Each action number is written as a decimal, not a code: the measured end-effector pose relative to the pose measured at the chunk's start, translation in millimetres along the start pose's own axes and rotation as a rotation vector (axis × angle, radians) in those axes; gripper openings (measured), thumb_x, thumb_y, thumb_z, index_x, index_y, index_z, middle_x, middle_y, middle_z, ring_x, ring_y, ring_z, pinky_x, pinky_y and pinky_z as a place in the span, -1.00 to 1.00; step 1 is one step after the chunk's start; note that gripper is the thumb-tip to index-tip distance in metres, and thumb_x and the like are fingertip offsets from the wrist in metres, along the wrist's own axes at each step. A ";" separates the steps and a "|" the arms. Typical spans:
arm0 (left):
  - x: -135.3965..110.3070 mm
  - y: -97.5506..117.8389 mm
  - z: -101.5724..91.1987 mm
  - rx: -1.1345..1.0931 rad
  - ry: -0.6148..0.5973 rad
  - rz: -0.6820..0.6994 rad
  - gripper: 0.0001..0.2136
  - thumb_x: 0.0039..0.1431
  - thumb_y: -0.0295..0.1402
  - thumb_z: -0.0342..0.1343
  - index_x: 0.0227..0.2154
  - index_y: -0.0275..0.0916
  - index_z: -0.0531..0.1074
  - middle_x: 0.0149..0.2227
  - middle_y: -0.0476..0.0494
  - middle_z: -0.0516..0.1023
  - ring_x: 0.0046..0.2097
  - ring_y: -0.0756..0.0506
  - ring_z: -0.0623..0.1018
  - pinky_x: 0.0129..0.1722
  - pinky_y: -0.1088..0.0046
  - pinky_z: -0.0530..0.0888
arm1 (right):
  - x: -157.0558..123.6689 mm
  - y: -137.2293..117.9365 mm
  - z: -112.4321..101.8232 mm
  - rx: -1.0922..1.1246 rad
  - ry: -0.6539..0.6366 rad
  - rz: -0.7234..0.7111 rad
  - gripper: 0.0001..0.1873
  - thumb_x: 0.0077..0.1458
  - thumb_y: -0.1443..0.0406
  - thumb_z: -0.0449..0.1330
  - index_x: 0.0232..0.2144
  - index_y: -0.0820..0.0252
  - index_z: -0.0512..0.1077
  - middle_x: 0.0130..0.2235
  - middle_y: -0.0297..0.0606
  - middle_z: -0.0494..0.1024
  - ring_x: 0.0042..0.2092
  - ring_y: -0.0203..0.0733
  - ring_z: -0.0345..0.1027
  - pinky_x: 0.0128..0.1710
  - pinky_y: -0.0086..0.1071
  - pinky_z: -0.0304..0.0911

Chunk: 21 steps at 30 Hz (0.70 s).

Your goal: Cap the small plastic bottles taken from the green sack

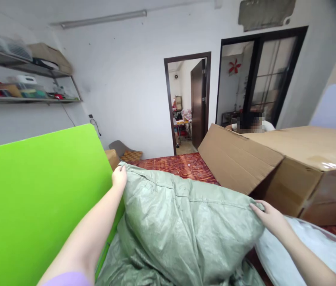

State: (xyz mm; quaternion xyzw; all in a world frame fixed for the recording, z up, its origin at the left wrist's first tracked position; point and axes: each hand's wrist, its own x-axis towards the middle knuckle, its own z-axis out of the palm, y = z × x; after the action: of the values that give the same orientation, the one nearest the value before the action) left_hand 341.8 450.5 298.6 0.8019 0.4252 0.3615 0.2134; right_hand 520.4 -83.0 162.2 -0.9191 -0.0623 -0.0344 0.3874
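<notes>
A large grey-green woven sack [182, 222] stretches between my hands, its seamed edge running across the top and its lower part crumpled. My left hand [119, 177] pinches the sack's upper left corner. At the upper right corner, my right hand [266, 214] is closed on the fabric, with the thumb in front. The sack's body bulges toward me, and its bottom runs out of view. Close to my left forearm stands a bright green panel [43, 198]. Beneath my right forearm lies a white plastic-wrapped bundle [313, 250].
An open cardboard box [293, 190] stands on the red patterned table [182, 165] at the right. Behind it a person [250, 122] is partly hidden. Wall shelves [28, 99] hold goods at the left, a grey chair [120, 149] sits beyond, and a doorway [187, 103] opens in the back wall.
</notes>
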 end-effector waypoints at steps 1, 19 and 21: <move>0.2 2.3 -3.4 -0.009 0.005 0.006 -0.77 0.16 -0.29 -0.09 -0.38 -0.33 0.41 -0.31 -0.22 0.50 -0.23 -0.14 0.47 -0.16 0.37 0.36 | 1.8 -2.3 -3.3 0.001 -0.023 -0.002 -0.57 -0.11 0.00 0.02 -0.30 0.15 0.41 -0.24 -0.10 0.53 -0.16 0.08 0.39 -0.18 -0.18 0.28; 49.1 61.3 -80.5 -0.290 0.352 -0.135 -0.69 0.21 -0.40 -0.10 -0.08 -0.52 0.34 -0.09 -0.32 0.44 -0.05 -0.17 0.43 0.00 0.29 0.34 | 116.9 -174.2 -120.9 0.133 0.472 -0.042 -0.38 0.11 0.10 -0.08 -0.29 0.69 0.43 -0.36 0.06 0.45 -0.39 -0.31 0.21 -0.43 -0.33 0.00; 53.9 69.5 -95.3 -0.315 0.388 -0.133 -0.67 0.22 -0.41 -0.10 -0.03 -0.54 0.30 -0.05 -0.33 0.41 0.00 -0.17 0.41 0.03 0.29 0.32 | 129.5 -185.0 -136.8 0.113 0.539 -0.073 -0.37 0.13 0.10 -0.08 -0.26 0.71 0.42 -0.34 0.08 0.45 -0.33 -0.25 0.26 -0.43 -0.32 0.00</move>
State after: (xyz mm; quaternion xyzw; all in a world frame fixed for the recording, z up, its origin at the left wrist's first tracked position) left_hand 326.3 460.8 427.0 0.6446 0.4482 0.5557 0.2734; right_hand 620.4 -41.6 403.1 -0.8509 0.0082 -0.2881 0.4393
